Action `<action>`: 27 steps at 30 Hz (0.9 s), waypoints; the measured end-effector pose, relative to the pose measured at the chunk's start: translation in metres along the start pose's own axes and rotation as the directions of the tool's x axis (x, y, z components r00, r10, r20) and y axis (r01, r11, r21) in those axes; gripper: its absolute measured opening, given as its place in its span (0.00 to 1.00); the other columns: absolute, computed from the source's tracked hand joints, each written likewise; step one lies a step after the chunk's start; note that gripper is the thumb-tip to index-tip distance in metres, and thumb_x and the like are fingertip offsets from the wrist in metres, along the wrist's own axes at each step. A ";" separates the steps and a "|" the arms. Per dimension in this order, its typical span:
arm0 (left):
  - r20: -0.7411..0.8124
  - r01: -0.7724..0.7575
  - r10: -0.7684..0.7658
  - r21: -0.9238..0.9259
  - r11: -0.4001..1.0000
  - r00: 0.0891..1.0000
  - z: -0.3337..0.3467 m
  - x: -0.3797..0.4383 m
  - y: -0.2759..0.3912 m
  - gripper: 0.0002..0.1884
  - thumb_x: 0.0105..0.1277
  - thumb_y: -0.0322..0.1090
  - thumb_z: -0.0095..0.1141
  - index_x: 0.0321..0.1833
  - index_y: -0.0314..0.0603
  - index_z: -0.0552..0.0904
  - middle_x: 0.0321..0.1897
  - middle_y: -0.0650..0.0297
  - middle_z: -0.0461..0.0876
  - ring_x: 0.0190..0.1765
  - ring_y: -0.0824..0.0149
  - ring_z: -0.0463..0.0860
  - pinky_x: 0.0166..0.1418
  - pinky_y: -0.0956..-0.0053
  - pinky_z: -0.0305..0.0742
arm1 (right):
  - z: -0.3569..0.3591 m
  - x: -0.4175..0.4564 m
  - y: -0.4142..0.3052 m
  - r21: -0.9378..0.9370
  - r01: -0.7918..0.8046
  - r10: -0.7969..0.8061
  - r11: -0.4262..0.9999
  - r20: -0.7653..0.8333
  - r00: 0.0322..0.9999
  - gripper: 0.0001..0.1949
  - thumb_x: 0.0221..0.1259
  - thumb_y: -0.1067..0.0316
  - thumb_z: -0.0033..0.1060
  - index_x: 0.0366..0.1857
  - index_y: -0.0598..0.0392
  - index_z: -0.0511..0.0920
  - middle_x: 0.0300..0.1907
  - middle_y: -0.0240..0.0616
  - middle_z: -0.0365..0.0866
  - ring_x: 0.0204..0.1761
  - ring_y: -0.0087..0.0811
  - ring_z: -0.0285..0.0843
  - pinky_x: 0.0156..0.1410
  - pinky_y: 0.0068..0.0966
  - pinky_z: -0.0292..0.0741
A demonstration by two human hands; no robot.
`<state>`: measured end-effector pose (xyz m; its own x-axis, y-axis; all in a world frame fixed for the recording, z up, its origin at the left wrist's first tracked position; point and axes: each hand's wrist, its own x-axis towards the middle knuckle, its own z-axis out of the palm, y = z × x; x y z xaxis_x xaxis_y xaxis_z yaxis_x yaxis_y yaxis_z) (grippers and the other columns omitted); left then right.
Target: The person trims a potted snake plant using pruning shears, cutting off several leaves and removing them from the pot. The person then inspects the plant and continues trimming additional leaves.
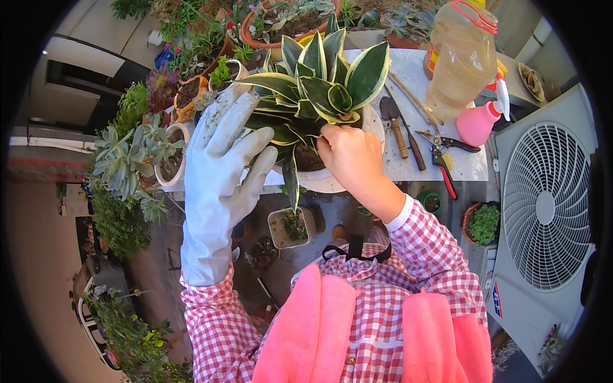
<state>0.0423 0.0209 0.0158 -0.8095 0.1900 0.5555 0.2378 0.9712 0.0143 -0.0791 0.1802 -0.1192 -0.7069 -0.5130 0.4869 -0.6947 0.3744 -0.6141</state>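
A snake plant (313, 91) with dark green, cream-edged leaves grows in a round white pot (376, 125) on the table. My left hand (215, 148), in a pale, soil-smudged rubber glove, is held at the plant's left side with its fingers apart. Nothing shows in its grasp. My bare right hand (353, 153) reaches over the pot's front rim, fingers curled together at the base of the leaves. Its fingertips are partly hidden, so whether they pinch anything is unclear. Dark soil (308, 158) shows beside them, and one long leaf (290, 177) droops over the rim.
Right of the pot lie a hand trowel (395, 127), a thin wood-handled tool (413, 148) and pruning shears (441, 155). Beyond stand a pink spray bottle (476, 124) and a large plastic jug (459, 67). Potted succulents (124, 160) crowd the left; a fan unit (543, 206) stands right.
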 end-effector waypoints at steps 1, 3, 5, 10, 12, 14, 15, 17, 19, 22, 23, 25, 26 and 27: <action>0.002 -0.004 0.004 -0.003 1.000 1.000 0.000 -0.001 -0.001 0.20 0.61 0.26 0.81 0.56 0.43 0.90 0.73 0.46 0.87 0.74 0.33 0.84 0.76 0.45 0.79 | -0.002 -0.001 0.001 -0.004 0.000 0.000 1.000 -0.006 1.000 0.09 0.67 0.66 0.70 0.28 0.55 0.84 0.26 0.49 0.89 0.27 0.55 0.89 0.34 0.52 0.82; -0.003 -0.003 0.003 -0.018 1.000 1.000 0.001 -0.002 -0.004 0.20 0.61 0.26 0.81 0.56 0.43 0.90 0.72 0.47 0.87 0.74 0.34 0.84 0.75 0.44 0.79 | -0.003 -0.002 0.003 -0.009 0.000 0.000 1.000 -0.020 1.000 0.09 0.67 0.67 0.70 0.28 0.55 0.84 0.26 0.49 0.89 0.27 0.55 0.89 0.34 0.51 0.83; -0.008 -0.005 0.005 -0.029 1.000 1.000 0.000 -0.002 -0.005 0.20 0.61 0.26 0.81 0.56 0.43 0.90 0.72 0.47 0.87 0.74 0.34 0.84 0.75 0.44 0.79 | -0.001 -0.002 0.003 -0.013 -0.035 0.034 0.999 -0.039 0.999 0.09 0.65 0.67 0.70 0.26 0.56 0.84 0.27 0.50 0.89 0.28 0.56 0.89 0.35 0.51 0.84; -0.006 -0.016 0.016 -0.035 0.999 1.000 0.000 -0.001 -0.009 0.20 0.60 0.26 0.81 0.55 0.43 0.91 0.71 0.48 0.88 0.74 0.35 0.84 0.75 0.45 0.80 | -0.006 0.000 -0.002 -0.037 -0.078 0.077 0.996 -0.028 0.997 0.10 0.63 0.66 0.69 0.24 0.57 0.83 0.28 0.50 0.89 0.28 0.57 0.89 0.35 0.51 0.83; 0.009 -0.004 0.005 -0.051 0.999 1.000 0.000 -0.002 -0.011 0.20 0.61 0.25 0.81 0.56 0.42 0.91 0.73 0.48 0.88 0.76 0.37 0.83 0.78 0.46 0.77 | -0.007 -0.003 -0.002 0.003 -0.058 0.058 0.998 -0.048 0.997 0.09 0.62 0.67 0.68 0.24 0.57 0.83 0.28 0.50 0.89 0.28 0.57 0.88 0.34 0.51 0.82; 0.040 0.015 -0.012 -0.076 0.997 0.999 -0.002 -0.005 -0.013 0.20 0.64 0.23 0.79 0.59 0.40 0.92 0.76 0.49 0.86 0.82 0.40 0.79 0.85 0.48 0.73 | -0.008 -0.006 0.001 0.034 -0.035 0.037 0.999 -0.068 0.997 0.09 0.62 0.68 0.68 0.24 0.57 0.83 0.27 0.50 0.88 0.28 0.57 0.88 0.34 0.51 0.81; 0.038 0.013 -0.010 -0.078 0.997 0.999 -0.001 -0.005 -0.012 0.20 0.64 0.23 0.79 0.59 0.40 0.92 0.76 0.49 0.86 0.82 0.40 0.79 0.84 0.48 0.73 | -0.008 -0.008 0.003 0.050 -0.022 0.026 0.998 -0.076 0.997 0.09 0.61 0.68 0.68 0.24 0.57 0.82 0.27 0.49 0.88 0.28 0.56 0.87 0.34 0.52 0.80; 0.033 0.006 -0.004 -0.083 0.997 0.999 -0.001 -0.003 -0.011 0.20 0.64 0.22 0.79 0.59 0.40 0.92 0.76 0.49 0.86 0.82 0.40 0.79 0.84 0.49 0.73 | -0.012 -0.012 0.004 0.083 -0.034 0.041 0.996 -0.088 0.995 0.09 0.61 0.69 0.69 0.24 0.57 0.81 0.27 0.49 0.87 0.29 0.56 0.87 0.33 0.51 0.79; 0.008 0.003 -0.002 -0.059 0.998 1.000 -0.001 -0.001 -0.010 0.20 0.61 0.24 0.80 0.57 0.43 0.91 0.73 0.48 0.88 0.76 0.37 0.83 0.77 0.47 0.79 | -0.026 -0.015 -0.001 0.120 -0.082 0.094 0.989 -0.091 0.991 0.10 0.61 0.69 0.70 0.24 0.58 0.80 0.27 0.49 0.87 0.29 0.55 0.87 0.33 0.51 0.79; 0.000 -0.007 0.007 -0.053 0.999 1.000 0.000 0.001 -0.010 0.20 0.60 0.24 0.81 0.56 0.44 0.91 0.71 0.47 0.88 0.73 0.35 0.85 0.73 0.47 0.81 | -0.040 -0.024 0.003 0.224 -0.097 0.123 0.970 -0.107 0.987 0.09 0.64 0.69 0.74 0.27 0.57 0.83 0.26 0.49 0.85 0.27 0.52 0.85 0.32 0.46 0.77; 0.002 -0.010 0.010 -0.056 0.998 1.000 -0.001 0.001 -0.010 0.20 0.60 0.24 0.82 0.56 0.43 0.91 0.72 0.47 0.88 0.73 0.35 0.85 0.74 0.47 0.81 | -0.046 -0.029 0.004 0.289 -0.115 0.148 0.950 -0.095 0.984 0.08 0.64 0.70 0.75 0.28 0.58 0.84 0.26 0.47 0.85 0.25 0.50 0.84 0.31 0.44 0.76; 0.018 0.002 -0.001 -0.038 0.999 1.000 0.000 -0.001 -0.009 0.21 0.61 0.24 0.81 0.57 0.42 0.91 0.73 0.47 0.87 0.75 0.36 0.84 0.76 0.47 0.80 | -0.059 -0.040 0.004 0.410 -0.149 0.193 0.900 -0.067 0.979 0.06 0.65 0.71 0.77 0.31 0.58 0.87 0.25 0.45 0.84 0.23 0.45 0.82 0.29 0.39 0.75; 0.021 0.000 0.001 -0.039 0.999 1.000 0.002 -0.001 -0.011 0.21 0.61 0.24 0.81 0.57 0.42 0.91 0.73 0.47 0.87 0.76 0.36 0.84 0.76 0.47 0.80 | -0.066 -0.048 0.002 0.434 -0.123 0.168 0.892 -0.067 0.984 0.06 0.65 0.71 0.77 0.32 0.58 0.87 0.25 0.43 0.83 0.22 0.43 0.82 0.29 0.37 0.74; 0.026 0.000 0.001 -0.030 1.000 1.000 0.000 -0.001 -0.011 0.21 0.61 0.24 0.81 0.58 0.42 0.92 0.74 0.47 0.87 0.76 0.37 0.84 0.77 0.47 0.80 | -0.072 -0.056 -0.001 0.468 -0.093 0.139 0.879 -0.065 0.988 0.05 0.65 0.72 0.78 0.33 0.59 0.88 0.25 0.42 0.83 0.22 0.40 0.81 0.28 0.35 0.74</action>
<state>0.0403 0.0099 0.0150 -0.8232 0.1945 0.5334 0.2540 0.9664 0.0396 -0.0482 0.2646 -0.1010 -0.8038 -0.4045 0.4363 -0.4831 0.0157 -0.8754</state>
